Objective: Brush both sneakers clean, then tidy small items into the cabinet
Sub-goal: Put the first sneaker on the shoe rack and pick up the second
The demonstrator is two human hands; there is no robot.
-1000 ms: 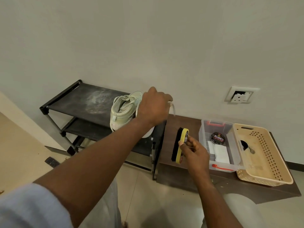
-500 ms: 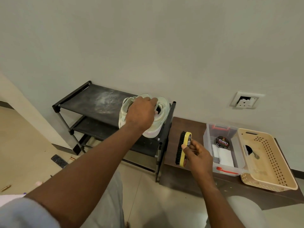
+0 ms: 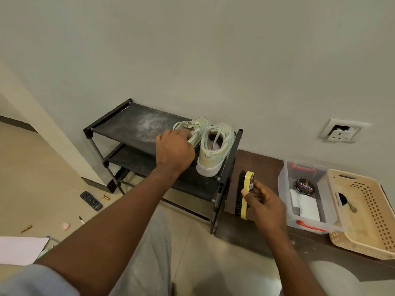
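Observation:
Two pale green sneakers stand side by side on the top shelf of the black shoe rack (image 3: 119, 133). The right sneaker (image 3: 215, 148) stands free, heel toward me. My left hand (image 3: 174, 151) covers the heel of the left sneaker (image 3: 192, 128), fingers curled at its laces and collar. My right hand (image 3: 264, 205) holds a yellow-backed shoe brush (image 3: 245, 194) with black bristles, upright over the brown cabinet top (image 3: 256, 165).
A clear plastic box (image 3: 284, 189) with a polish tin (image 3: 304, 186), white cloth and a red-handled tool sits beside a beige basket (image 3: 380, 214). On the floor at left lie a remote (image 3: 90, 200), a pen, small brass items, a pink disc and paper. A wall socket (image 3: 342, 132) is above.
My left hand set the sneaker it carried down on the top shelf beside the wall, then moved left onto the other sneaker. The brush hand stayed in place.

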